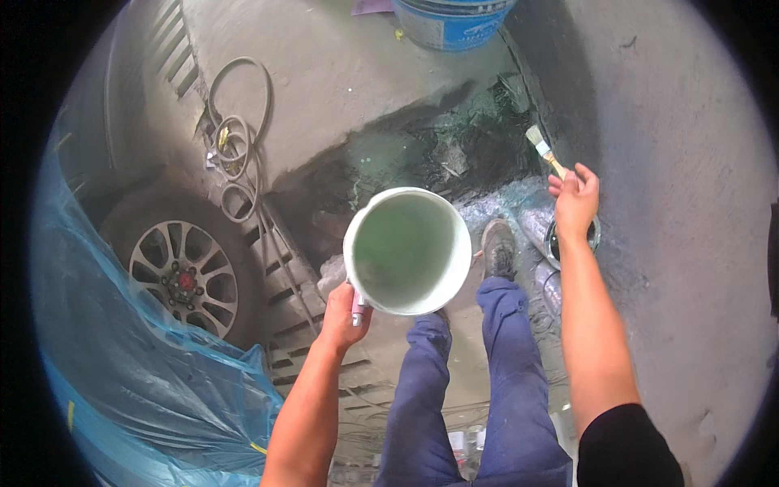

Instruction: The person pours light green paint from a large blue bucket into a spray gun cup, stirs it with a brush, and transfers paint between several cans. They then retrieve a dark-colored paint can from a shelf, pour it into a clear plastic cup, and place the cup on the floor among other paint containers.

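My left hand (342,321) is closed at the lower left side of a wide, open-topped white bucket (464,253). Its inside looks pale green; whether liquid lies in it I cannot tell. A pinkish piece with a metal fitting (357,310) shows beside my fingers, and what it belongs to is hidden. Out to the right, my right hand (577,203) pinches the wooden handle of a paintbrush (548,152), its pale bristles pointing up and left. Beneath that hand stands a dark, round open container (595,235), partly covered by my wrist.
A wheel (185,280) and blue plastic sheeting (154,365) are at the left. A coiled hose (235,146) lies on the floor near slotted grating (284,341). Ahead are a dark wet patch (398,158) and a blue bucket (454,28). Crumpled clear plastic (531,213) lies by my shoe.
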Tool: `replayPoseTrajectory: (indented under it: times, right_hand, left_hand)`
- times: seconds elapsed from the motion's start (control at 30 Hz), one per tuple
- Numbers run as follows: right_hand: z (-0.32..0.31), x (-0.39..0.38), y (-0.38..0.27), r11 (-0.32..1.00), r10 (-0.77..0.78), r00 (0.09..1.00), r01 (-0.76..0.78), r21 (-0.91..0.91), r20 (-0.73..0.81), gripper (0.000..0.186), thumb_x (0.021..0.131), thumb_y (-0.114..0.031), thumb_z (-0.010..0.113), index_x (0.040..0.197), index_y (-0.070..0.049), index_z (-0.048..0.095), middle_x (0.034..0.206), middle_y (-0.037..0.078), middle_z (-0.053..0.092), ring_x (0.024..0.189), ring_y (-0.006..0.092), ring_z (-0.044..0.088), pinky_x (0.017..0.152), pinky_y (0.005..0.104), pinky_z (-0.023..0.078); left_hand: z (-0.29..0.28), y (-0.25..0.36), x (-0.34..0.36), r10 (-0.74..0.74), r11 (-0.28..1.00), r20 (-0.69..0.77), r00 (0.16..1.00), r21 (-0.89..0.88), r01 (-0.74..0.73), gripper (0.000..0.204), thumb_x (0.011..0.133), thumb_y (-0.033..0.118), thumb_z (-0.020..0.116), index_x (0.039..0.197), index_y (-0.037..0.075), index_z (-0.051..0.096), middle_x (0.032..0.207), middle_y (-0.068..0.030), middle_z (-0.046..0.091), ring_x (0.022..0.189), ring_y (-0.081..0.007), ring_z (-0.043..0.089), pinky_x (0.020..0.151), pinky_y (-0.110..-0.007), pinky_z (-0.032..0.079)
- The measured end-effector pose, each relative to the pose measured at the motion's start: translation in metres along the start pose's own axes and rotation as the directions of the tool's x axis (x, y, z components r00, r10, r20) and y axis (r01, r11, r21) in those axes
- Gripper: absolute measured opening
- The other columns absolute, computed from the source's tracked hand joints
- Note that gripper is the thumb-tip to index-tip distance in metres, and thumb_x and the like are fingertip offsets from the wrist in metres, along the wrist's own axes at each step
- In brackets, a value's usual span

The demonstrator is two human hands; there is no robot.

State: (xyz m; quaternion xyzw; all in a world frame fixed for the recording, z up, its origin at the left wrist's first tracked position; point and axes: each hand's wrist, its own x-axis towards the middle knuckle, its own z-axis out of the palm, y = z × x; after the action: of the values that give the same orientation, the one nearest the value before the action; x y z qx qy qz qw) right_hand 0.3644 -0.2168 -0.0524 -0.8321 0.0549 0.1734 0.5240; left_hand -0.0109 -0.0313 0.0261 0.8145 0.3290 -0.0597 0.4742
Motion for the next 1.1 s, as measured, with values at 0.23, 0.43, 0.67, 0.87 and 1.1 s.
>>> replayPoseTrajectory:
  times: [0.23, 0.43, 0.67, 0.87, 1.1]
  right_hand:
    - [-0.023, -0.146, 0.039, 0.794, 0.403, 0.872, -0.484, 0.368, 0.277, 0.043, 0.089, 0.009, 0.042, 0.130, -0.003, 0.038, 0.131, 0.018, 0.054, 0.080, 0.0223, 0.067, 0.060, 0.0268, 0.054]
    - [-0.027, -0.250, 0.065, 0.771, 0.304, 0.793, -0.531, 0.352, 0.528, 0.043, 0.095, -0.010, 0.060, 0.131, 0.000, 0.040, 0.113, 0.015, 0.063, 0.093, 0.0174, 0.064, 0.080, 0.0306, 0.053]
    - [-0.034, -0.265, 0.041, 0.443, 0.441, 0.721, -0.693, 0.569, 0.535, 0.049, 0.088, -0.005, 0.069, 0.129, 0.002, 0.042, 0.110, 0.014, 0.063, 0.093, 0.0156, 0.062, 0.080, 0.0300, 0.053]
    - [-0.068, -0.244, 0.063, 0.553, 0.491, 0.770, -0.637, 0.538, 0.406, 0.047, 0.085, 0.000, 0.068, 0.126, 0.001, 0.045, 0.109, 0.012, 0.063, 0.094, 0.0137, 0.060, 0.081, 0.0288, 0.052]
    - [-0.095, -0.255, 0.105, 0.680, 0.507, 0.787, -0.616, 0.398, 0.351, 0.051, 0.085, -0.009, 0.072, 0.127, 0.003, 0.048, 0.111, 0.012, 0.064, 0.093, 0.0114, 0.059, 0.081, 0.0259, 0.050]
  left_hand:
    - [0.007, 0.019, -0.009, -0.057, 0.989, 0.067, 0.996, -0.135, 0.065, 0.017, 0.095, 0.019, 0.059, 0.089, 0.002, 0.060, 0.070, -0.0028, 0.057, 0.062, -0.0128, 0.053, 0.055, -0.030, 0.042]
    - [0.018, 0.051, -0.008, -0.330, 0.835, 0.164, 0.930, -0.409, 0.368, 0.023, 0.094, 0.022, 0.061, 0.079, 0.004, 0.058, 0.064, -0.0022, 0.056, 0.057, -0.0104, 0.051, 0.051, -0.028, 0.039]
    - [0.052, 0.057, -0.009, -0.377, 0.748, 0.266, 0.887, -0.478, 0.461, 0.012, 0.094, 0.016, 0.058, 0.091, 0.005, 0.053, 0.066, -0.0036, 0.058, 0.053, -0.0081, 0.048, 0.047, -0.025, 0.037]
    - [0.097, 0.034, 0.010, -0.452, 0.712, 0.069, 0.890, -0.573, 0.406, 0.031, 0.093, 0.005, 0.056, 0.119, 0.003, 0.038, 0.092, -0.0083, 0.053, 0.075, -0.0190, 0.068, 0.061, -0.031, 0.054]
    - [0.139, -0.008, 0.058, -0.579, 0.703, 0.038, 0.814, -0.482, 0.523, 0.026, 0.094, 0.027, 0.061, 0.108, 0.012, 0.045, 0.071, -0.0041, 0.053, 0.054, -0.0129, 0.053, 0.042, -0.027, 0.037]
